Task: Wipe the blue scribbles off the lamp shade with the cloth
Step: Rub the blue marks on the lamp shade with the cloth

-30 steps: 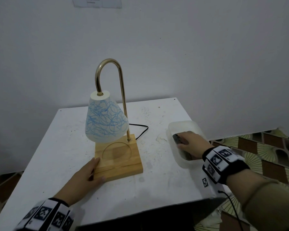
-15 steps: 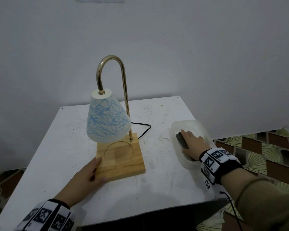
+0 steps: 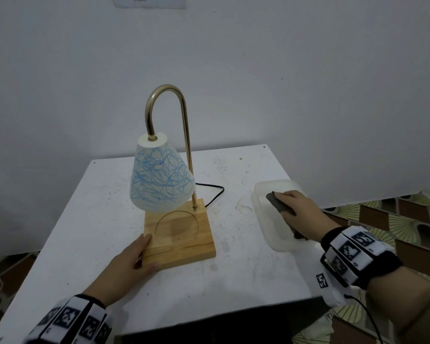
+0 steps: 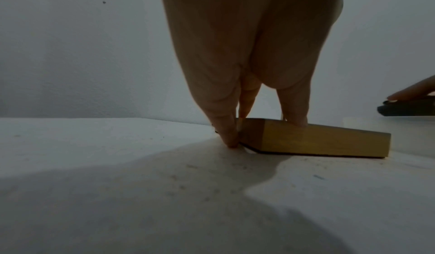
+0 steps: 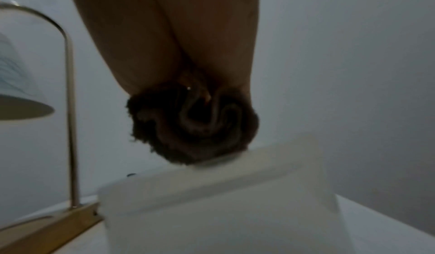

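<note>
The white cone lamp shade (image 3: 160,180), covered in blue scribbles, hangs from a curved brass arm (image 3: 186,150) over a square wooden base (image 3: 181,234). My left hand (image 3: 147,252) holds the base's front left corner, fingers (image 4: 226,131) along its left side and thumb on the front edge. My right hand (image 3: 287,202) grips a dark grey cloth (image 3: 279,203) in a translucent plastic container (image 3: 266,219) to the lamp's right. The right wrist view shows the cloth (image 5: 193,126) bunched in the palm just above the container's rim (image 5: 223,193).
The white table (image 3: 85,232) stands against a plain wall. A black cord (image 3: 214,192) runs from behind the base. A wet patch (image 3: 243,207) lies between base and container. The container sits near the table's right edge, with patterned floor (image 3: 395,219) beyond.
My right hand has closed on the cloth and raised it a little in the container. The left hand stays on the base. The head view has shifted slightly.
</note>
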